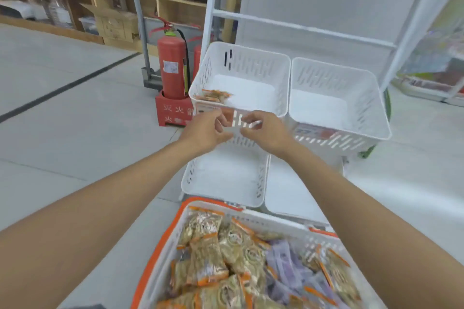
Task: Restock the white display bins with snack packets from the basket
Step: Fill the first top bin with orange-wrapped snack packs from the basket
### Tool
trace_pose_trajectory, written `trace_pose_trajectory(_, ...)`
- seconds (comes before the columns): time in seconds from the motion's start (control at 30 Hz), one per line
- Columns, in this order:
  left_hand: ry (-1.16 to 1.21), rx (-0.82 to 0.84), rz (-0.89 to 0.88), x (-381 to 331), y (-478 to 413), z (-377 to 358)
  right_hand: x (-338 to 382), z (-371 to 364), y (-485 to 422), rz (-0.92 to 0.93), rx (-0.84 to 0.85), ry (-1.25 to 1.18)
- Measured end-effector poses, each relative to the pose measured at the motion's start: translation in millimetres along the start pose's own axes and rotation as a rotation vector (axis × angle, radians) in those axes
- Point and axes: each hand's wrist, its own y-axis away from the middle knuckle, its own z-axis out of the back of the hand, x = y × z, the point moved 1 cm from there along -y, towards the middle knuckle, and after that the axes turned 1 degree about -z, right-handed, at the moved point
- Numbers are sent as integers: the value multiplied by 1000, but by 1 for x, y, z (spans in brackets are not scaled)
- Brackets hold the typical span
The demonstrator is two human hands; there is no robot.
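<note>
Fingers of left hand (pixel 208 130) and right hand (pixel 267 132) loosely curled against front wall of upper left bin (pixel 251 65); fingertips blurred, so whether anything is pinched cannot be told. Small cluster of packets (pixel 216 95) noted in that bin's front-left corner. Supply of snack packets (pixel 226 253) heaped in basket (pixel 160 253), below both hands and nearer the body, long axes mixed. Brown packets judged nearer left hand, purple nearer right. Basket's near edge cut off by frame; label (pixel 204 108) on bin front partly covered by left hand
</note>
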Motion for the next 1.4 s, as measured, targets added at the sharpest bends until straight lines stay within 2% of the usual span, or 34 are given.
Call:
trace_pose_trajectory(0.1,2,181,56,5,61,-38,-47,-4,77,-112,174,72)
trace_pose_trajectory(0.2,0,277,116,17,111,-70,-103,-24,143,-247,317,112)
trace_pose_trajectory(0.3,37,305,181,35,143,-86,-132,-47,181,-367,407,66)
trace_pose_trajectory(0.47,27,325,238,56,167,-87,-131,-81,218,-409,692,30)
trace_pose_trajectory(0.5,43,334,256,58,169,-87,-130,-89,223,-405,706,31)
trace_pose_trajectory(0.7,99,394,316,53,176,-92,-124,-108,221,-384,557,-92)
trace_pose_trajectory(0.83,180,445,283,50,177,-103,-107,-93,206,-268,442,-155)
trace_pose_trajectory(0.93,129,523,236,49,180,-116,-101,-85,202,-228,385,-221)
trace_pose_trajectory(1.03,122,435,255,55,179,-121,-98,-75,201,-283,423,-271)
trace_pose_trajectory(1.23,429,158,358,60,163,-98,-121,-66,199,-426,479,-223)
trace_pose_trajectory(1.4,521,82,525,70,164,-94,-118,-92,211,-418,435,-164)
